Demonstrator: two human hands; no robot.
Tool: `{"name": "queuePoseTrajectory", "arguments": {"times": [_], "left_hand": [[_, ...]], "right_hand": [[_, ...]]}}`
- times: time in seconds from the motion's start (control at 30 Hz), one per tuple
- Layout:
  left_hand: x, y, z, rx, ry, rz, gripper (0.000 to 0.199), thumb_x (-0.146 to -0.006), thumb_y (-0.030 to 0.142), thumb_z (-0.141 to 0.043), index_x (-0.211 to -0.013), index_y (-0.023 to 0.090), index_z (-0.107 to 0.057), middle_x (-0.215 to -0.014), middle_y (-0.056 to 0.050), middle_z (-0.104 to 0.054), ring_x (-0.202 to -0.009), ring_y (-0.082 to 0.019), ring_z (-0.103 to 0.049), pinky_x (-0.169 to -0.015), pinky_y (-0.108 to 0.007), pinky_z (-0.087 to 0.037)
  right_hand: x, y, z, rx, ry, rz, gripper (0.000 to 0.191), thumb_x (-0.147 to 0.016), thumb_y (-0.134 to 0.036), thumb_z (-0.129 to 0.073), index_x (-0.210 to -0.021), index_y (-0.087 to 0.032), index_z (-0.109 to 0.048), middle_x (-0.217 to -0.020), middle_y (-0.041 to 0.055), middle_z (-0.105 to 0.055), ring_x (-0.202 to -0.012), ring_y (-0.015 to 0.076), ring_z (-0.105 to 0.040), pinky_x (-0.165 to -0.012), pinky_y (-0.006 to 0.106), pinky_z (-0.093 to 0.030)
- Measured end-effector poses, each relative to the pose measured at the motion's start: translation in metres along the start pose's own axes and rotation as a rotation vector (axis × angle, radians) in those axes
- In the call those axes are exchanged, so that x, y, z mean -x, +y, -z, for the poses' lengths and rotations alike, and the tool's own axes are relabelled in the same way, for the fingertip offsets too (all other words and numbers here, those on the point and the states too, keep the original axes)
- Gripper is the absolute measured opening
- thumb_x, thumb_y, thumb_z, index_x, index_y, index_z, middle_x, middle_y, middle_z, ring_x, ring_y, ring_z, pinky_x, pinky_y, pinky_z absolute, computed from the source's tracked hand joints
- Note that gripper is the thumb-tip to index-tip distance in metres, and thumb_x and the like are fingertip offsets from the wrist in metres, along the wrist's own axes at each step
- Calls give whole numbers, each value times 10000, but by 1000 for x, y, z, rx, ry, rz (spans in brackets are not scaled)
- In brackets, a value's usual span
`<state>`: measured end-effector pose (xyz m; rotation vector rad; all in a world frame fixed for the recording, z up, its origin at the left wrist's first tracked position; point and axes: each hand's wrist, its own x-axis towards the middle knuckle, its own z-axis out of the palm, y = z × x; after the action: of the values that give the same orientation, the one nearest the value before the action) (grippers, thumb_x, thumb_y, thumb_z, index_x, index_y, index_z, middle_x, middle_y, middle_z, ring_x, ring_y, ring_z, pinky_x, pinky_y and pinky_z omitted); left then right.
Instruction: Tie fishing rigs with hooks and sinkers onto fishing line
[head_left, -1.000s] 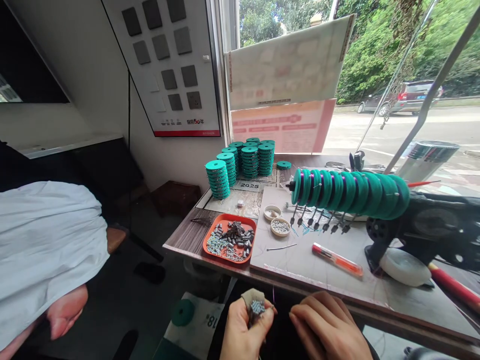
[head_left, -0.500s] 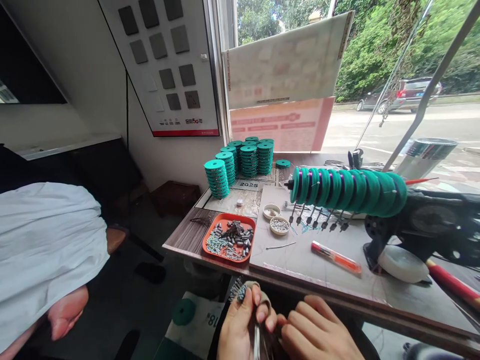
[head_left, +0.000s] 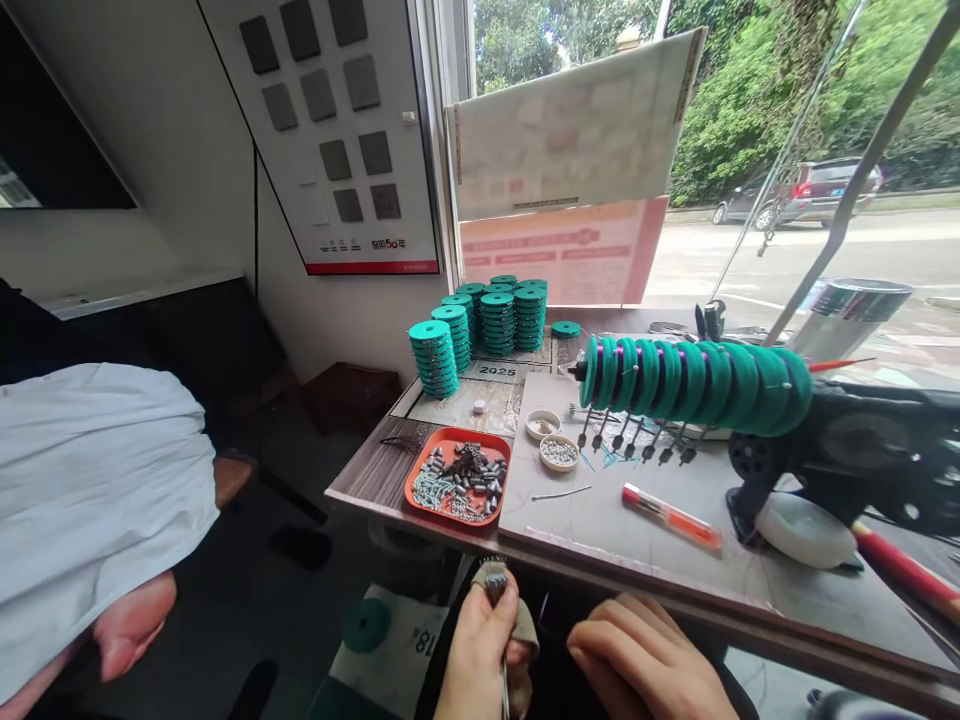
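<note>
The wood-grained desk (head_left: 367, 482) carried an orange tray (head_left: 459, 434) just beside a grey board (head_left: 577, 522); behind the tray lay a sheet marked 2025 (head_left: 501, 406), beneath stacked green spools (head_left: 433, 362).

Wall panel (head_left: 411, 195) bears grey plates (head_left: 318, 95). White board (head_left: 577, 135) sits above pink sheet (head_left: 544, 275). Outdoors, a car (head_left: 832, 190) stands before trees (head_left: 731, 120).

Bright daylight enters through a large clear-glass window (head_left: 577, 45), beyond which leafy green trees (head_left: 757, 110) rise behind a dark SUV (head_left: 832, 190) on a pale paved road (head_left: 705, 245). A white rectangular panel (head_left: 341, 130) bearing grey square plates covers part of the shadowed off-white wall (head_left: 176, 190). A low, boxy dark-brown piece of furniture (head_left: 352, 395) stands on the dark-grey floor (head_left: 225, 570) near a brown wood-grained table (head_left: 375, 470).
</note>
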<state>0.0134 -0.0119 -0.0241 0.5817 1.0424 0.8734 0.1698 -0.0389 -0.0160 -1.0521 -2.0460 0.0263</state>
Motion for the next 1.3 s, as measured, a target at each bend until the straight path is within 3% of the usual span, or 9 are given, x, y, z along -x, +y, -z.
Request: {"name": "queuePoseTrajectory", "arguments": {"times": [0.1, 0.23, 0.33, 0.53, 0.73, 0.93, 1.3], "left_hand": [[-3, -7, 3, -27, 2, -46, 451, -592, 560, -695, -761, 199, -483, -424, 119, -356, -336, -19, -207, -352, -163, -124], [0, -11, 7, -148, 35, -144, 378, -646, 519, -678, -721, 170, -556, -520, 62, -440, -472, -62, -371, -448, -180, -278], [3, -10, 4, -147, 75, -144, 371, -610, 498, -713, -631, 170, -541, -540, 67, -408, -488, -69, -363, -469, -198, -298], [5, 0, -6, -84, 5, -89, 318, -580, 404, -753, -651, 162, -560, -548, 73, -409, -479, -66, -346, -470, -199, -298], [2, -14, 1, -252, 140, -200, 294, -634, 431, -697, -721, 162, -612, -585, 37, -495, -530, -112, -433, -507, -228, -340], [8, -22, 2, -505, 441, -404, 87, -664, 294, -691, -651, 218, -651, -627, -23, -574, -711, -218, -508, -696, -280, -348], [10, -21, 5, -666, 480, -452, 147, -688, 364, -650, -605, 256, -597, -603, -45, -556, -695, -252, -517, -681, -293, -364]], "right_hand": [[0, 1, -3, 21, -4, 21, 175, -923, -160, -432, -789, -198, -538, -638, -13, -583, -596, 121, -523, -581, 228, -425], [1, 2, -4, 52, -45, 35, 197, -936, -176, -410, -779, -209, -525, -639, -19, -586, -620, 129, -533, -609, 237, -428], [2, 2, -2, 65, -58, 40, 201, -933, -178, -417, -765, -214, -520, -641, -22, -585, -646, 135, -539, -638, 243, -432], [2, 1, 1, 73, -76, 30, 215, -926, -165, -421, -748, -223, -528, -650, -20, -597, -681, 140, -554, -678, 248, -450], [1, 0, 0, 75, -84, 19, 205, -924, -161, -422, -756, -224, -524, -662, -22, -598, -694, 143, -550, -701, 246, -450], [-1, 0, 0, 73, -63, 23, 190, -915, -151, -424, -773, -226, -526, -653, -21, -599, -682, 139, -566, -677, 238, -460], [4, 4, -2, 55, -27, 22, 148, -873, -110, -478, -774, -208, -529, -650, -20, -591, -666, 131, -544, -672, 239, -451]]}}
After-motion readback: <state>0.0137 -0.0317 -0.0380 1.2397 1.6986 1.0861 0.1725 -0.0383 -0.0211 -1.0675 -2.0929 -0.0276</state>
